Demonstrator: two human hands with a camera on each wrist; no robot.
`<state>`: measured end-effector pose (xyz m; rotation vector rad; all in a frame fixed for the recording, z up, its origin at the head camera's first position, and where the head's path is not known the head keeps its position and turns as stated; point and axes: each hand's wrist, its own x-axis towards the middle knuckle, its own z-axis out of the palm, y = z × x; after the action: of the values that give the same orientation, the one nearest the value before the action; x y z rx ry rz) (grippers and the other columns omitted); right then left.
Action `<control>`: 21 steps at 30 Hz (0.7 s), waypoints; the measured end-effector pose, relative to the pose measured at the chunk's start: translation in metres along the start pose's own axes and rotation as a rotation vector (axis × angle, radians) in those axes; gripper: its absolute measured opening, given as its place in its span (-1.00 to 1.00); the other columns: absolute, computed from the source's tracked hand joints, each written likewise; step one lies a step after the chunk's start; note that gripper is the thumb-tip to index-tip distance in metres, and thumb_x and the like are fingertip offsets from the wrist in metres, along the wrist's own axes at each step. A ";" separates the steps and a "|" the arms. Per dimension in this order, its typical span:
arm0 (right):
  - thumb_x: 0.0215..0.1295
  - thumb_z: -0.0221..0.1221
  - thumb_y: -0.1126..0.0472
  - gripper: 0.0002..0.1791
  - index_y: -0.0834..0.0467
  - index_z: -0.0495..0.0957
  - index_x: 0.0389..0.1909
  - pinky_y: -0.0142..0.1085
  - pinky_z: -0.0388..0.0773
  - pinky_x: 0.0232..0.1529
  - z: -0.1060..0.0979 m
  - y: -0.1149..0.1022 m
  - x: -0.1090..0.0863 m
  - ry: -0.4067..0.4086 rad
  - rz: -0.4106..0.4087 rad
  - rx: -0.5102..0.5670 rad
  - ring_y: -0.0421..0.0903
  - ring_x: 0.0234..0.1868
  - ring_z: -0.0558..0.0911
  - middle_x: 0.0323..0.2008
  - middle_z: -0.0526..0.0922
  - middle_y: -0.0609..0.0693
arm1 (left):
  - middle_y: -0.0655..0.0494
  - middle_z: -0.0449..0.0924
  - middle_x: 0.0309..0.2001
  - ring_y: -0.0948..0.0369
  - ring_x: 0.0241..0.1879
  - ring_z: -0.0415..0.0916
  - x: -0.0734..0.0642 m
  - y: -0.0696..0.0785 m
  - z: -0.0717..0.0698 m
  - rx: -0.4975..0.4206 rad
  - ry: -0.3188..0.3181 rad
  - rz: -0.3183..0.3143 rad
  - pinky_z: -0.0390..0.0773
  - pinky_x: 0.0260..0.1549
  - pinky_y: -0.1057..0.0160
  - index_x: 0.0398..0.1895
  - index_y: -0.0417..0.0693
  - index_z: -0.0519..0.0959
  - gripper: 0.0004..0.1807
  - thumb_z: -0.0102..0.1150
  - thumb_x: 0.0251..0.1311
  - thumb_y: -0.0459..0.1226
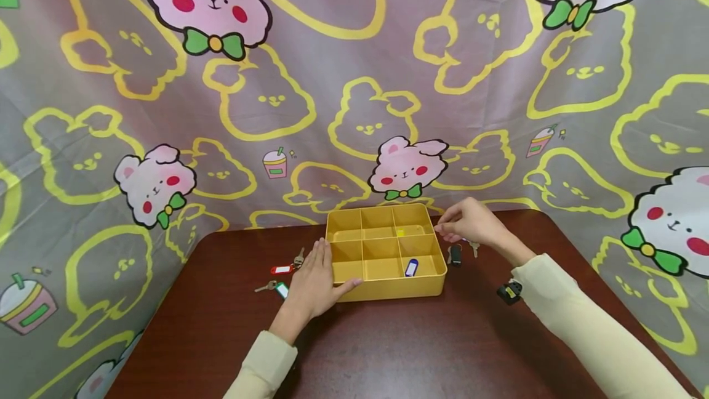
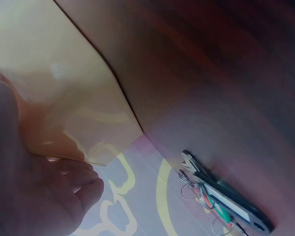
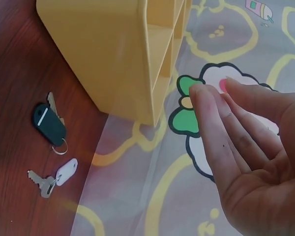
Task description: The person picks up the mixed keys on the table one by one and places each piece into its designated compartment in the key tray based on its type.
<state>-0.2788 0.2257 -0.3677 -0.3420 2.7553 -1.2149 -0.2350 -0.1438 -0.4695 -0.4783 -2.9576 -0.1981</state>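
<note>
Head view: a yellow box with six compartments sits on the brown table, a blue key tag in its near-right one; the left hand lies straight-fingered along its left side. Left wrist view: its wall looks smooth. Right wrist view: the right hand, fingers loosely extended, is near the box.
</note>
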 end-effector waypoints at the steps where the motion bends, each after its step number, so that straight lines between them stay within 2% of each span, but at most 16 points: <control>1: 0.39 0.34 0.26 -0.81 0.34 0.78 -0.21 -0.24 0.81 -0.32 0.000 0.001 -0.001 0.010 0.000 -0.002 -0.02 -0.38 0.83 -0.36 0.84 0.15 | -0.34 0.00 0.67 -0.11 0.69 0.02 0.000 0.000 0.000 -0.002 0.002 0.000 0.20 0.63 -0.03 0.65 -0.39 0.02 0.38 -0.32 0.22 0.65; 10: 0.39 0.33 0.28 -0.85 0.32 0.78 -0.25 -0.35 0.74 -0.42 -0.001 0.011 -0.007 0.055 -0.017 -0.011 -0.02 -0.40 0.79 -0.45 0.82 0.06 | -0.34 -0.02 0.67 -0.11 0.69 0.01 0.000 -0.001 -0.001 0.000 -0.004 0.003 0.20 0.63 -0.02 0.65 -0.39 -0.01 0.39 -0.35 0.22 0.65; 15: 0.39 0.32 0.28 -0.86 0.29 0.79 -0.23 -0.34 0.73 -0.43 0.003 0.019 -0.007 0.071 -0.029 -0.033 -0.10 -0.42 0.77 -0.40 0.84 0.06 | -0.33 -0.03 0.67 -0.11 0.69 0.00 0.000 0.000 -0.002 -0.004 -0.004 -0.005 0.19 0.64 -0.02 0.65 -0.38 -0.01 0.38 -0.32 0.23 0.64; 21: 0.36 0.37 0.21 -0.83 0.24 0.80 -0.17 -0.25 0.60 -0.62 0.007 0.028 -0.009 0.083 -0.016 -0.078 -0.16 -0.51 0.69 -0.44 0.83 0.03 | -0.34 -0.02 0.67 -0.11 0.69 0.00 -0.001 0.000 -0.001 -0.002 -0.004 -0.005 0.20 0.63 -0.01 0.65 -0.39 0.00 0.38 -0.32 0.22 0.64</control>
<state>-0.2733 0.2409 -0.3928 -0.3282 2.8823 -1.1524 -0.2339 -0.1441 -0.4687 -0.4719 -2.9635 -0.2011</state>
